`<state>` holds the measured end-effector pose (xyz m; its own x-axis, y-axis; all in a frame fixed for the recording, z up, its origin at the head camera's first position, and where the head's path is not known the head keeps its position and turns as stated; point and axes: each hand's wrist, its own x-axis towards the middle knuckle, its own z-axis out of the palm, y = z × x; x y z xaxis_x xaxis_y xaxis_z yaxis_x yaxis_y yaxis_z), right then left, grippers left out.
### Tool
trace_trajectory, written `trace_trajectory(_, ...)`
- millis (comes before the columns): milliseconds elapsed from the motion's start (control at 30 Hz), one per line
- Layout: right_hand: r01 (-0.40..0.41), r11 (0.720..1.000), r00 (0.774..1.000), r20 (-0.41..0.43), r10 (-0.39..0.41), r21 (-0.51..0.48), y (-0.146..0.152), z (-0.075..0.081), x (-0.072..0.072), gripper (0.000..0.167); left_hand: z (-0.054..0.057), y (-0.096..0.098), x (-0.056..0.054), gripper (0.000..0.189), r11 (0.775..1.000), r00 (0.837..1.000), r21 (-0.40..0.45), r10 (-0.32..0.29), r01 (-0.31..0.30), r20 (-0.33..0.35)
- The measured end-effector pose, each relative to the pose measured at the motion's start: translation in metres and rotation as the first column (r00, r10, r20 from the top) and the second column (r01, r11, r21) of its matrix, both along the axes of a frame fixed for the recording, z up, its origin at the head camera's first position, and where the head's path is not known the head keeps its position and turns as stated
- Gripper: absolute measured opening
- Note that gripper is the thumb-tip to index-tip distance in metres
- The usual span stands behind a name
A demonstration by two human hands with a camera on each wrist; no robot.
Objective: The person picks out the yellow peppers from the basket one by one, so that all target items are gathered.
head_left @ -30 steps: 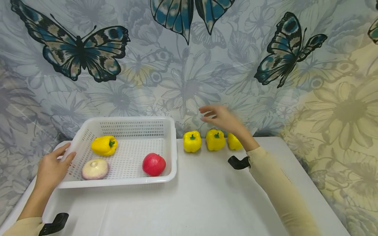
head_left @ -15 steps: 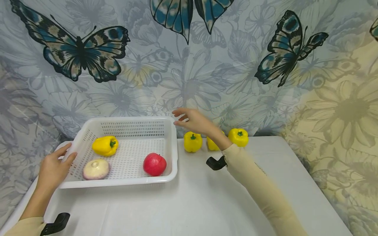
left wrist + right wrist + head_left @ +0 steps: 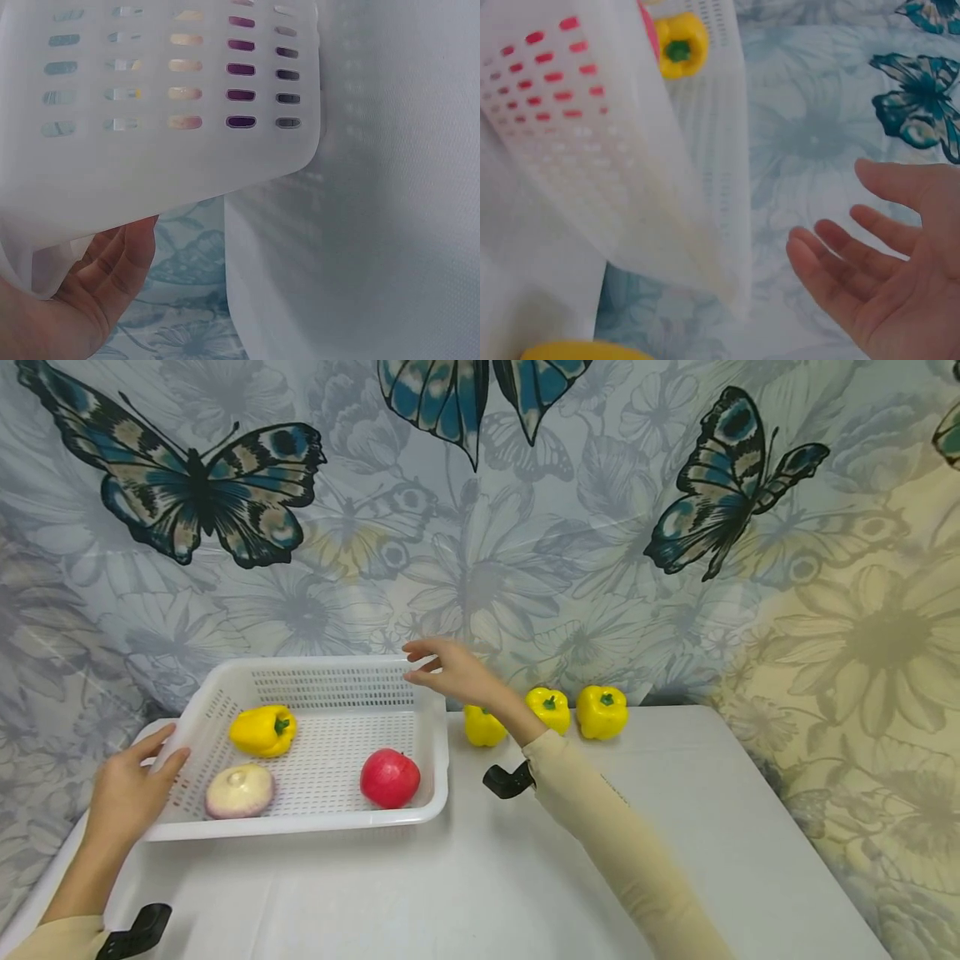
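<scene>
A white slotted plastic basket [image 3: 341, 831] stands at the left of the table. My left hand [image 3: 129, 793] grips its left rim; in the left wrist view the fingers [image 3: 131, 259] curl under the rim. Inside the basket lie a yellow bell pepper [image 3: 262, 731] on its side, a pale onion with purplish edges [image 3: 240, 791] and a red apple-like fruit [image 3: 390, 778]. My right hand [image 3: 453, 675] hovers by the basket's back right corner, fingers relaxed and spread, holding nothing. In the right wrist view a gap shows between that hand [image 3: 885, 262] and the basket wall.
Right of the basket, along the table's back edge, stand three yellow bell peppers: one [image 3: 482, 731] partly behind my right arm, another [image 3: 550, 706] and a third [image 3: 602, 712]. A butterfly-patterned cloth [image 3: 480, 568] rises behind the white table [image 3: 675, 827].
My right hand has moved left, from above the row of peppers to the basket's back right corner. The left hand keeps its grip on the basket, which stays in place.
</scene>
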<state>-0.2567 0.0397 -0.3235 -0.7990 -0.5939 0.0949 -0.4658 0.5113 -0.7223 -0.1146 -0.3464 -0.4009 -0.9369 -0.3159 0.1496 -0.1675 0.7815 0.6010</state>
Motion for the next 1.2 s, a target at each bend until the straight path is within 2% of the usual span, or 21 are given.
trace_trajectory(400, -0.068, 0.995, 0.998, -0.007, 0.069, 0.069, -0.044, -0.009, 0.003, 0.047, 0.000, 0.000, 0.000, 0.053, 1.000, 1.000, -0.006, 0.003, -0.003, 0.000)
trace_trajectory(667, -0.071, 0.994, 0.997, -0.014, 0.072, 0.081, -0.062, -0.013, 0.000, 0.047, -0.001, -0.001, 0.000, 0.053, 1.000, 1.000, 0.000, -0.008, 0.008, -0.016)
trace_trajectory(933, -0.059, 0.997, 0.998, 0.042, 0.056, 0.059, -0.084, -0.011, 0.000, 0.047, -0.002, -0.003, 0.001, 0.053, 1.000, 1.000, -0.016, -0.006, 0.006, -0.013)
trace_trajectory(1200, -0.038, 0.980, 0.998, 0.052, 0.028, 0.194, -0.105, -0.027, 0.000, 0.047, -0.001, 0.000, 0.000, 0.052, 1.000, 1.000, -0.028, -0.001, 0.001, -0.021)
